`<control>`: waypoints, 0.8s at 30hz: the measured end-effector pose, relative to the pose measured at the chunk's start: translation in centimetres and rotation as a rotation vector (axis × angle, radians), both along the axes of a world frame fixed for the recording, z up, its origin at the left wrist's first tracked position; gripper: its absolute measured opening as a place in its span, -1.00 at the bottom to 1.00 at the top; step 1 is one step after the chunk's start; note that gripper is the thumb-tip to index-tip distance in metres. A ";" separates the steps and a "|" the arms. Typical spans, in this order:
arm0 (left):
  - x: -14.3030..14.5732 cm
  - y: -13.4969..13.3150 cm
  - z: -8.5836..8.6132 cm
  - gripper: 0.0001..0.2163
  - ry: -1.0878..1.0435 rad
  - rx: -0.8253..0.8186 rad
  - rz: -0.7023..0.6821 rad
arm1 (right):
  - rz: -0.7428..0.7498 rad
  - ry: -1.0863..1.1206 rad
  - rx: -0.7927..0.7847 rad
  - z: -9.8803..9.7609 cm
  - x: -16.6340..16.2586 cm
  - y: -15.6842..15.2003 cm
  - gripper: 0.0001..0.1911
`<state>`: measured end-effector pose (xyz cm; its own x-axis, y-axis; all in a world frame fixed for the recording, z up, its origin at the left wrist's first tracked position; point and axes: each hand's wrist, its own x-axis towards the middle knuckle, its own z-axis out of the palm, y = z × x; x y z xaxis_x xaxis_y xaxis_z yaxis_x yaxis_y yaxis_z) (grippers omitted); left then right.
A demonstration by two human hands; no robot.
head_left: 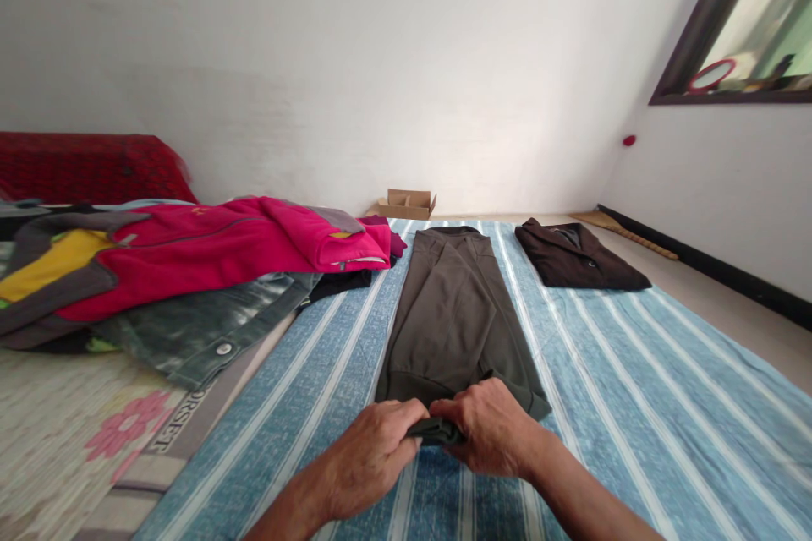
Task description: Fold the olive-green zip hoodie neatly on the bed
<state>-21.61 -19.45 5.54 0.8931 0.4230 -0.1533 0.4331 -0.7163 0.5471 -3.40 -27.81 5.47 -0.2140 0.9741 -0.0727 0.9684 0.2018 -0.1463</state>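
A dark olive long-sleeved top (444, 304) lies lengthwise in front of me, its sides folded inward and its neck end pointing at the wall. At its near end, my left hand (374, 452) pinches a small folded edge of the cloth between thumb and fingers. My right hand (485, 427) grips the same edge just beside it, fingers curled in. That edge is lifted slightly off the striped blue sheet (323, 355). The fingers hide part of the near end, so I cannot tell whether it is cuff or hem.
A folded dark brown garment (577, 258) rests at the far right. On the left, a pink and grey jacket (254, 241) tops a heap with grey-green denim (203, 325). A small open cardboard box (407, 203) stands by the wall, and a red bundle (89, 165) sits behind the heap.
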 end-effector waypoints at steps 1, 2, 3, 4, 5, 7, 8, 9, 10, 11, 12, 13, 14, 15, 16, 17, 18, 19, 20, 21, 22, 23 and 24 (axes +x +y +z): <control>0.0 0.0 0.0 -0.83 -0.003 0.002 -0.001 | 0.001 0.000 0.002 0.0 0.0 0.1 -0.74; 0.0 0.0 0.1 -0.83 -0.006 0.004 -0.002 | 0.003 -0.004 0.001 0.0 -0.1 0.1 -0.74; 0.0 0.0 0.1 -0.83 -0.006 0.003 -0.004 | 0.006 -0.014 -0.003 0.0 -0.1 0.2 -0.74; 0.1 0.0 0.2 -0.84 -0.005 0.003 -0.003 | 0.009 -0.028 -0.007 0.0 -0.2 0.3 -0.74; 0.1 0.0 0.3 -0.84 -0.002 0.001 -0.002 | 0.012 -0.041 -0.011 -0.1 -0.2 0.3 -0.73; 0.2 0.0 0.4 -0.85 -0.004 -0.004 0.000 | 0.021 -0.055 -0.017 -0.1 -0.2 0.4 -0.73; 0.2 0.0 0.4 -0.86 -0.008 -0.008 0.000 | 0.027 -0.057 -0.019 -0.1 -0.2 0.4 -0.72; 0.3 0.0 0.4 -0.86 -0.012 -0.013 -0.002 | 0.034 -0.056 -0.022 -0.1 -0.1 0.4 -0.72; 0.4 0.1 0.5 -0.86 -0.017 -0.018 -0.004 | 0.039 -0.056 -0.024 -0.1 0.0 0.4 -0.72; 0.4 0.1 0.6 -0.87 -0.018 -0.023 -0.007 | 0.044 -0.055 -0.028 -0.1 0.0 0.4 -0.72; 0.5 0.1 0.7 -0.87 -0.018 -0.026 -0.007 | 0.047 -0.056 -0.032 0.0 0.1 0.4 -0.72; 0.5 0.1 0.8 -0.87 -0.014 -0.030 -0.007 | 0.048 -0.057 -0.036 0.0 0.1 0.4 -0.72; 0.6 0.1 1.0 -0.87 -0.008 -0.033 -0.006 | 0.048 -0.057 -0.038 0.1 0.1 0.4 -0.72; 0.6 0.1 1.2 -0.87 0.002 -0.036 -0.005 | 0.048 -0.057 -0.038 0.2 0.1 0.5 -0.72; 0.6 0.1 1.4 -0.87 0.012 -0.040 -0.004 | 0.046 -0.058 -0.035 0.2 0.2 0.5 -0.73; 0.6 0.1 1.7 -0.87 0.022 -0.046 -0.005 | 0.046 -0.061 -0.031 0.3 0.1 0.5 -0.73; 0.6 0.1 1.9 -0.86 0.029 -0.051 -0.008 | 0.045 -0.067 -0.027 0.4 0.1 0.6 -0.74; 0.6 0.1 2.0 -0.85 0.035 -0.054 -0.011 | 0.044 -0.074 -0.021 0.5 0.1 0.6 -0.75; 0.6 0.1 2.2 -0.84 0.039 -0.056 -0.013 | 0.043 -0.081 -0.018 0.6 0.1 0.5 -0.76; 0.5 0.1 2.3 -0.84 0.044 -0.053 -0.014 | 0.040 -0.086 -0.016 0.7 0.1 0.5 -0.76; 0.4 0.1 2.4 -0.83 0.047 -0.048 -0.013 | 0.037 -0.088 -0.018 0.9 0.1 0.4 -0.76; 0.4 0.1 2.5 -0.83 0.045 -0.039 -0.010 | 0.033 -0.087 -0.021 1.0 0.0 0.4 -0.75; 0.3 0.1 2.5 -0.83 0.037 -0.026 -0.009 | 0.029 -0.084 -0.025 1.1 0.0 0.3 -0.74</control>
<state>-21.29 -19.38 8.04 0.8902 0.4106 -0.1974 0.4473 -0.7059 0.5492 -3.38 -27.54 6.60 -0.2339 0.9653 -0.1158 0.9714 0.2270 -0.0701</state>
